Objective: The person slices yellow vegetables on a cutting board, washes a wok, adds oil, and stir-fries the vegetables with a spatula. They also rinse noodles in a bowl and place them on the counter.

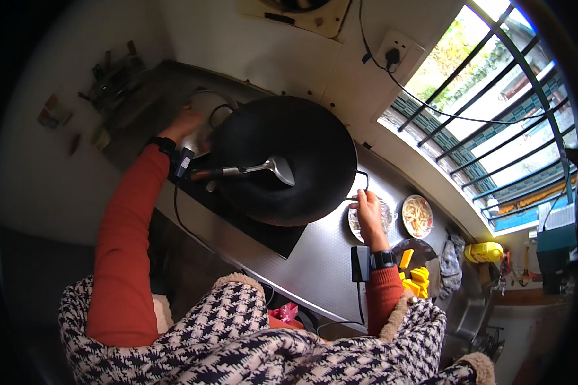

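Note:
A large black wok (270, 135) sits on the dark cooktop (263, 234) before me. Across its inside lies a metal wok spatula (279, 168), its brown handle over the left rim. My right hand (367, 208) has its fingers closed round the wok's wire loop handle on the right. Left of the wok, beside its other loop handle (219, 114), is my left hand (186, 122). Its fingers are blurred and partly hidden, so I cannot tell what they hold. A pale, shiny rounded thing (205, 101) shows next to that hand.
Right of the wok are a plate (354, 226) behind my right hand, a bowl of pale shreds (417, 216) and a dark board with yellow-orange pieces (416, 281). Farther right are a grey cloth (453, 263), a yellow bottle (483, 252) and a sink (462, 317). A barred window (488, 115) stands beyond.

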The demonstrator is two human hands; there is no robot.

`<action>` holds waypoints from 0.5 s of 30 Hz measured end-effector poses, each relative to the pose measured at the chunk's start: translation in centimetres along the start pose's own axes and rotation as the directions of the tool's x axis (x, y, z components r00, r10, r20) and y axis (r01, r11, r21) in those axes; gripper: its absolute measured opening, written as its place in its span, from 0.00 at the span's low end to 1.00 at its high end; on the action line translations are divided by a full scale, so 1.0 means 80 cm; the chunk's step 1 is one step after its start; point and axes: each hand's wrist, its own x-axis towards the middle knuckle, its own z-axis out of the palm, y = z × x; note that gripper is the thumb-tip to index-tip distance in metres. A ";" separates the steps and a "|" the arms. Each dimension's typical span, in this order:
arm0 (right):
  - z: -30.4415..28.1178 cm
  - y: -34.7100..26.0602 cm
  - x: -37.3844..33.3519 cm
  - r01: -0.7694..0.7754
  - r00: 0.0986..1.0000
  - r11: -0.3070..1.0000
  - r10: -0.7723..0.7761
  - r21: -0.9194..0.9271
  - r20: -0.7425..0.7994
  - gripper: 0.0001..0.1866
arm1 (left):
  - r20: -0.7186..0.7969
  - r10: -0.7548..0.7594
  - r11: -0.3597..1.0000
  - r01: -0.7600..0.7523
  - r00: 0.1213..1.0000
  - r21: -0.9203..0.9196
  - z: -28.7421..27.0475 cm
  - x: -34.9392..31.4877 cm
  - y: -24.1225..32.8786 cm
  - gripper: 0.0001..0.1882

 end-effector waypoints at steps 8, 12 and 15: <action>0.005 -0.020 -0.002 -0.085 0.996 0.958 0.084 0.274 0.014 0.08 | 0.129 0.093 0.920 -0.036 0.987 -0.391 0.030 0.001 -0.013 0.07; -0.012 -0.007 -0.019 -0.138 0.988 0.909 0.152 0.393 -0.004 0.06 | 0.191 0.151 0.900 -0.055 0.970 -0.433 0.041 0.005 -0.004 0.06; -0.050 0.003 -0.024 -0.023 1.000 0.912 0.028 0.409 -0.007 0.07 | 0.315 0.175 0.882 -0.007 0.933 -0.471 0.055 0.007 0.014 0.08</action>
